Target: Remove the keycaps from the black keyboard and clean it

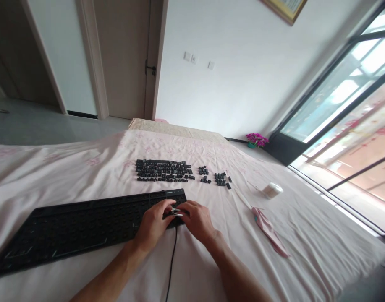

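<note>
A black keyboard [94,222] lies at a slant on the pink cloth, its keycaps off over most of the board. At its right end my two hands meet. My left hand [154,224] and my right hand [198,220] are both closed, fingertips pinching a thin silver metal piece [177,212] with what look like two narrow prongs. Its exact kind is unclear, and fingers cover its ends. Beyond the board, loose black keycaps [162,170] are laid out in keyboard-like rows. Smaller keycap groups [222,179] sit to their right.
A black cable [171,264] runs from the keyboard towards me. On the right lie a white cylindrical container [272,190] and a folded pink cloth item [269,233]. The pink bedsheet-like cover [312,235] is wrinkled. Purple flowers [257,139] stand by the window.
</note>
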Tool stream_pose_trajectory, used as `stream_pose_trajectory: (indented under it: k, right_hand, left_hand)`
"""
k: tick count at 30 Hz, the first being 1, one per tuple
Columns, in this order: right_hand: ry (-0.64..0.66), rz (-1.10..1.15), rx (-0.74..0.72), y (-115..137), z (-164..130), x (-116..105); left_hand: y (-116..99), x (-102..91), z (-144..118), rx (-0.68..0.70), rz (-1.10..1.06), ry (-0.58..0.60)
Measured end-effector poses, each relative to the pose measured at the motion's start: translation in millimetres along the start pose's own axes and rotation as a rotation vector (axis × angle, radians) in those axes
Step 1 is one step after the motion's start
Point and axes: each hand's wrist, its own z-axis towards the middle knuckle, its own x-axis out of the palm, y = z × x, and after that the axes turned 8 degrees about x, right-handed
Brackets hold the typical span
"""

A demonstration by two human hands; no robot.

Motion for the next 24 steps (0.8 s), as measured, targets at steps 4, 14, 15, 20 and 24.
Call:
stream_pose_trajectory:
  k: [4, 14, 15, 20, 24]
  right_hand:
    - [0.006, 0.073, 0.044, -11, 1, -1]
    - [-0.213, -0.081, 0.558, -141, 23, -56]
    - [-0.215, -0.084, 0.596, -153, 24, -60]
    - [-0.205, -0.072, 0.697, -192, 28, -69]
    - [-0.201, -0.063, 0.732, -205, 31, -65]
  left_hand:
    - [3, 1.8, 0, 0.031, -0.017, 0.015]
    - [9, 4.7, 1, 0.076, 0.024, 0.032]
    - [10, 5.2, 1, 0.08, 0.028, 0.033]
    - [13, 6.3, 0, 0.101, 0.038, 0.04]
    - [12, 6.1, 1, 0.115, 0.051, 0.03]
